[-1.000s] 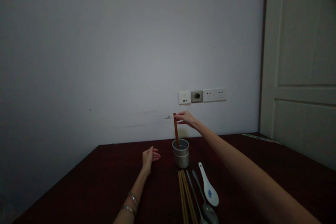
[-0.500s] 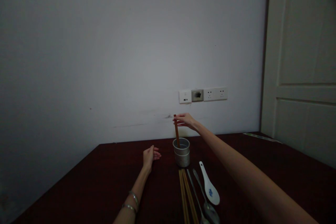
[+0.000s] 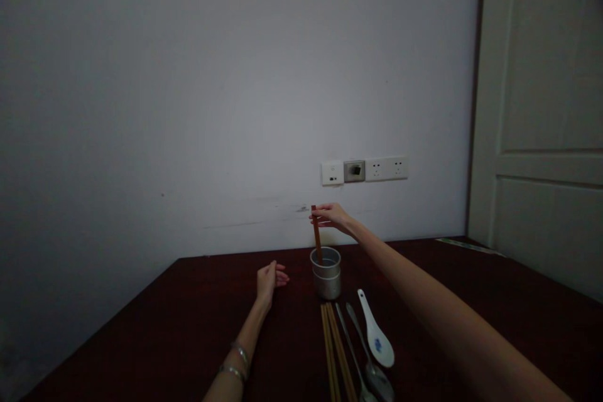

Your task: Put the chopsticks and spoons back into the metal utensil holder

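Note:
My right hand point(image 3: 330, 215) is closed in a pinch around the top of reddish-brown chopsticks point(image 3: 317, 235). They stand nearly upright, and their lower ends go down inside a grey metal cup point(image 3: 326, 282); how many there are I cannot tell. My left hand point(image 3: 271, 279) rests on the table to the left of the cup, holding nothing, its fingers loosely bent and slightly apart. In front of the cup lie several lighter wooden chopsticks point(image 3: 332, 345), two metal spoons point(image 3: 377, 380) beside them, and a white spoon point(image 3: 378, 339) with a blue pattern.
The dark red table point(image 3: 188, 326) meets a pale wall point(image 3: 235, 107) at the back. Wall sockets point(image 3: 386, 168) sit above the cup. A panelled door point(image 3: 546, 107) is at the right, and a thin flat strip point(image 3: 471, 246) lies near the table's back right corner.

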A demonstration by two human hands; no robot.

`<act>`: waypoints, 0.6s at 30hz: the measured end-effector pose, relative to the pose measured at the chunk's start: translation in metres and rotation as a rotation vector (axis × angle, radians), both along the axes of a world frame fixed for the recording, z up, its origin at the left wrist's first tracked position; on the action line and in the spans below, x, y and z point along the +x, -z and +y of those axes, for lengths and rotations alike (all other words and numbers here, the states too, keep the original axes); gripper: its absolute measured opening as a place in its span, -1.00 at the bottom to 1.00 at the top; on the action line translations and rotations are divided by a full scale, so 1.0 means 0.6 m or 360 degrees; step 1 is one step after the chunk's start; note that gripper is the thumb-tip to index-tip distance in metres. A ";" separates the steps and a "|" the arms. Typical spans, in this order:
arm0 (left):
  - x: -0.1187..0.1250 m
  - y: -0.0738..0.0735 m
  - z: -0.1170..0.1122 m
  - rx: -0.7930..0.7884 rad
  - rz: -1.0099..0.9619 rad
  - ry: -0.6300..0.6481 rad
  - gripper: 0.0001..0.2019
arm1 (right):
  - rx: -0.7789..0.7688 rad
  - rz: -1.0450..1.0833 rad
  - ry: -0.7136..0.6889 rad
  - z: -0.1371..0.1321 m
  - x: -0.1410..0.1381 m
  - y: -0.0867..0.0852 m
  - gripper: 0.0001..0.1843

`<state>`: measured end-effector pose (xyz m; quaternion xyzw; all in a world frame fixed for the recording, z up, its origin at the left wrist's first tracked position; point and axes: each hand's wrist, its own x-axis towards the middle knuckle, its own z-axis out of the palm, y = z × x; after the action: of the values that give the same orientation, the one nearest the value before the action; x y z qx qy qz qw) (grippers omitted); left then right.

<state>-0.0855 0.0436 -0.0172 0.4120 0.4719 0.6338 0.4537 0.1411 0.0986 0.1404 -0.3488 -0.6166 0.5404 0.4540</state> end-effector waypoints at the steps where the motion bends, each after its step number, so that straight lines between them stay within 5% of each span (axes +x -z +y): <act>1: 0.001 -0.001 -0.002 0.0003 -0.0001 0.0003 -0.71 | 0.0001 -0.0002 -0.0004 0.000 0.000 0.001 -0.84; 18: 0.001 0.000 0.000 0.0000 0.0015 0.0011 -0.71 | 0.0008 -0.0089 -0.0018 -0.005 0.036 0.014 -0.60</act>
<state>-0.0850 0.0437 -0.0171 0.4168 0.4726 0.6302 0.4536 0.1626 0.0958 0.1318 -0.3589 -0.6324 0.5316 0.4344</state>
